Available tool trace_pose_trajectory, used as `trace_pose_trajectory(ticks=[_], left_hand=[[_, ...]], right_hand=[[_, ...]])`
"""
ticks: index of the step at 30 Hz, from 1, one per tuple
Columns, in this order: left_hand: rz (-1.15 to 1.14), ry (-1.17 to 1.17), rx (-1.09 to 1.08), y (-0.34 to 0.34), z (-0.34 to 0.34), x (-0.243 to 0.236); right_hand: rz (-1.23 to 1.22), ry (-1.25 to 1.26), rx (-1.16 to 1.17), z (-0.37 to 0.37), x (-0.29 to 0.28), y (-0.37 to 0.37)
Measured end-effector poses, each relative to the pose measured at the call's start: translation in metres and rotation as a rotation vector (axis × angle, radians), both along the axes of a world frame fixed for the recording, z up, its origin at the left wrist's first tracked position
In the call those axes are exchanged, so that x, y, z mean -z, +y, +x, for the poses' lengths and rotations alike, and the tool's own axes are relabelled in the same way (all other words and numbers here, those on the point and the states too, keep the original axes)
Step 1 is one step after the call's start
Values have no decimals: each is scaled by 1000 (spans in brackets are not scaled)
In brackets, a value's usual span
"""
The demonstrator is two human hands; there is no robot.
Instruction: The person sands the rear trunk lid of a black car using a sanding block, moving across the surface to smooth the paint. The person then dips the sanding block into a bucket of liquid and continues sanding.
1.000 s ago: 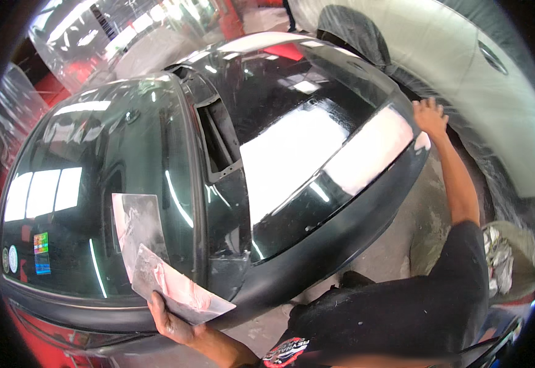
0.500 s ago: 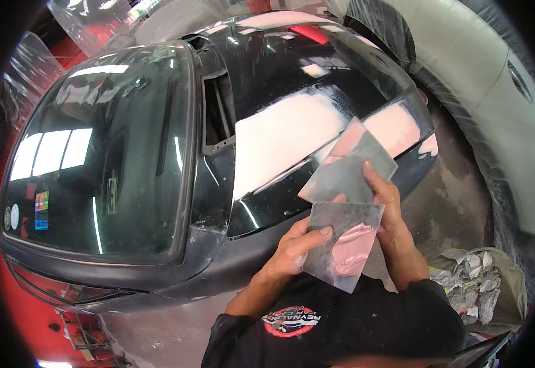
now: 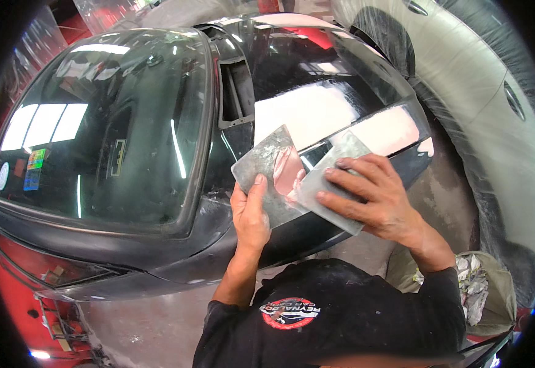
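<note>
Pink filler paste on grey spreader plate, which the left hand pinches, thumb on top — streak slants down-right to second spreader, clasped by the right hand, fingers splayed across its face.

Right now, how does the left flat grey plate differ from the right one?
The left plate shows a pink paste smear; the right plate looks mostly bare where visible. The left plate lies under a thumb; the right plate, under spread fingers. Both are flat and grey.
</note>
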State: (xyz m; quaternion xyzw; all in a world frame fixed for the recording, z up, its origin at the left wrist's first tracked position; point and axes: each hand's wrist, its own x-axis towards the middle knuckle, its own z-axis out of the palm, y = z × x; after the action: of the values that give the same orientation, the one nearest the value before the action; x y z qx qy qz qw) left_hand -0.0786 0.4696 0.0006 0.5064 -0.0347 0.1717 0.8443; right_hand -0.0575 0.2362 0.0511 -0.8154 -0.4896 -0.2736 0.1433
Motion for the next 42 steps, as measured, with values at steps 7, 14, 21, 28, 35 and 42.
trace_pose_trajectory(ticks=[7,14,21,28,35,42], left_hand=[[707,-82,-515,6,-23,1],[331,-191,-983,70,-32,15],[-130,-40,-879,78,-33,34],[-46,-24,-987,77,-41,38],[298,-124,-1000,92,-58,68],[519,-131,-1087,90,-58,65]], right_hand=[[-142,269,-69,-13,8,28],[89,318,2,44,-47,3],[-264,337,160,186,-12,59],[-248,348,120,217,21,73],[-190,378,162,129,36,43],[-250,416,219,84,30,18]])
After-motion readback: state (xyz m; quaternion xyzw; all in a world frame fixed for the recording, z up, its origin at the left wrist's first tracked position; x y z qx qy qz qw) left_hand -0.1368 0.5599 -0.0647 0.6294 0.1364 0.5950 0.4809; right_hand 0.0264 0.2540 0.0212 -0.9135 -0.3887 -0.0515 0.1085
